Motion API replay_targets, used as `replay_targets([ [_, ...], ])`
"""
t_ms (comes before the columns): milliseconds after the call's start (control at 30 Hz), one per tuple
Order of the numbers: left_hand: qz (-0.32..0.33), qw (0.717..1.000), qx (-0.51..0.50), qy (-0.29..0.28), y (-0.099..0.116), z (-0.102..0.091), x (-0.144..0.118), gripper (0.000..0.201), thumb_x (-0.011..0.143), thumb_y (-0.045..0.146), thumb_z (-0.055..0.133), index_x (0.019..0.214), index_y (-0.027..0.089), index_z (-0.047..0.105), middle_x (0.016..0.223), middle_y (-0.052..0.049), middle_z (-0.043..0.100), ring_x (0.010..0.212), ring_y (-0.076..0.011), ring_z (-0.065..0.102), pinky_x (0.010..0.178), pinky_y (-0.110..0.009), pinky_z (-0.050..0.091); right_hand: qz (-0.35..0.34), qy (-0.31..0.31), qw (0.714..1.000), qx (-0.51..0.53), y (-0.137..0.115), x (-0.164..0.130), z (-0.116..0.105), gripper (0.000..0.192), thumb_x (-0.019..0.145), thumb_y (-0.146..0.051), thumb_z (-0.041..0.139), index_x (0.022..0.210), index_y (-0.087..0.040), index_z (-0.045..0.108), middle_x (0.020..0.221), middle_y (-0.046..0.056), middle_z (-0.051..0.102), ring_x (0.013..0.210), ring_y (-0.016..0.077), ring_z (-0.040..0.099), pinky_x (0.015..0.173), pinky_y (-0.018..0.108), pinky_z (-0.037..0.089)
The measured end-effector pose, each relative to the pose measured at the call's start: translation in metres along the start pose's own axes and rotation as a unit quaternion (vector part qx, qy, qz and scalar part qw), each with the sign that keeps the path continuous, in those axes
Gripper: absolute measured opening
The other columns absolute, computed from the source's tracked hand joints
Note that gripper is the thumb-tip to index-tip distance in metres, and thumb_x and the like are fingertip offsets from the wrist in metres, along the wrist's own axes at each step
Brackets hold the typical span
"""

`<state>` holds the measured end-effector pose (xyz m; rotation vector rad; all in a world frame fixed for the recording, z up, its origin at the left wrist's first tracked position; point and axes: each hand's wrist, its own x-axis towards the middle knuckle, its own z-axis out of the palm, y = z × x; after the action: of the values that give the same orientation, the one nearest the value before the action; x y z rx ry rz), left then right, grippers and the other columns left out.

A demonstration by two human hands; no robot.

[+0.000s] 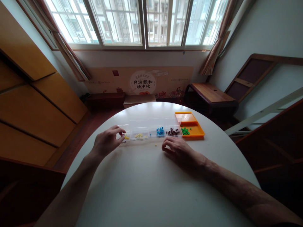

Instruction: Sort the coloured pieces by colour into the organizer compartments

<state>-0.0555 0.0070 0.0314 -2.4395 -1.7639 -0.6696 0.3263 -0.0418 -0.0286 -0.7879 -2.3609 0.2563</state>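
My left hand (107,140) reaches over the leftmost compartment of a clear plastic box (148,133), thumb and forefinger brought together by a few small yellow pieces (127,137). Whatever lies between those fingertips is too small to make out. Near the front of the box, my right hand (176,148) rests on the table with its fingers curled in, hiding anything they hold. Other compartments hold pale yellow pieces (139,135), blue pieces (160,131) and dark brown pieces (173,132). One tiny yellowish piece (155,145) lies on the table between my hands.
An orange tray (198,130) with small green pieces (185,131) adjoins the box on the right. The clear lid stands raised behind the compartments. Everything sits on a round white table (132,186). Beyond are a wooden stool (210,92), windows and cabinets.
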Motion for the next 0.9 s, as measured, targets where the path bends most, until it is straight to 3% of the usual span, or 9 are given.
replay_targets([
  [100, 0.025, 0.999, -0.024, 0.019, 0.014, 0.002, -0.001, 0.02, 0.097, 0.04, 0.068, 0.099, 0.026, 0.083, 0.105, 0.001, 0.08, 0.066, -0.0118, 0.062, 0.06, -0.025, 0.04, -0.003, 0.021, 1.0, 0.001, -0.001, 0.001, -0.001, 0.012, 0.114, -0.028, 0.06, 0.106, -0.022, 0.066, 0.104, 0.007, 0.076, 0.093, 0.0202, 0.071, 0.086, 0.033, 0.057],
  [200, 0.08, 0.99, -0.114, 0.021, 0.043, 0.011, -0.008, 0.026, 0.103, 0.043, 0.068, 0.094, 0.024, 0.083, 0.097, -0.002, 0.077, 0.065, -0.0107, 0.06, 0.063, -0.024, 0.045, -0.021, 0.056, 0.998, 0.01, -0.004, 0.002, -0.003, 0.009, 0.113, -0.029, 0.064, 0.107, -0.023, 0.065, 0.102, 0.006, 0.076, 0.091, 0.0198, 0.071, 0.087, 0.033, 0.057],
  [300, 0.141, 0.957, -0.251, -0.047, 0.077, 0.029, -0.021, 0.025, 0.105, 0.039, 0.069, 0.095, 0.021, 0.083, 0.091, -0.004, 0.074, 0.062, -0.0099, 0.059, 0.062, -0.023, 0.048, -0.046, 0.082, 0.995, 0.013, -0.007, 0.002, -0.004, 0.002, 0.112, -0.024, 0.066, 0.11, -0.024, 0.067, 0.103, 0.006, 0.078, 0.094, 0.0202, 0.073, 0.089, 0.035, 0.058],
  [433, 0.164, 0.908, -0.371, -0.104, 0.108, 0.057, -0.036, 0.022, 0.107, 0.037, 0.071, 0.11, 0.02, 0.084, 0.093, -0.006, 0.075, 0.059, -0.0085, 0.055, 0.059, -0.023, 0.048, -0.072, 0.082, 0.994, -0.005, -0.009, 0.001, -0.005, 0.006, 0.112, -0.021, 0.066, 0.115, -0.024, 0.07, 0.104, 0.006, 0.079, 0.095, 0.0201, 0.074, 0.09, 0.035, 0.058],
  [567, 0.167, 0.886, -0.421, -0.094, 0.117, 0.069, -0.04, 0.023, 0.108, 0.037, 0.07, 0.107, 0.018, 0.083, 0.089, -0.006, 0.072, 0.061, -0.0093, 0.052, 0.057, -0.022, 0.044, -0.089, 0.079, 0.993, -0.005, -0.009, 0.001, -0.006, 0.008, 0.113, -0.024, 0.065, 0.111, -0.023, 0.073, 0.101, 0.006, 0.078, 0.089, 0.0189, 0.072, 0.084, 0.034, 0.057],
  [900, 0.185, 0.874, -0.439, -0.093, 0.117, 0.062, -0.038, 0.017, 0.107, 0.031, 0.074, 0.103, 0.018, 0.084, 0.086, -0.005, 0.072, 0.062, -0.0091, 0.051, 0.057, -0.023, 0.041, -0.104, 0.075, 0.991, 0.029, -0.012, 0.003, -0.006, 0.011, 0.113, -0.027, 0.066, 0.107, -0.022, 0.074, 0.1, 0.006, 0.079, 0.087, 0.0182, 0.073, 0.081, 0.034, 0.058],
])
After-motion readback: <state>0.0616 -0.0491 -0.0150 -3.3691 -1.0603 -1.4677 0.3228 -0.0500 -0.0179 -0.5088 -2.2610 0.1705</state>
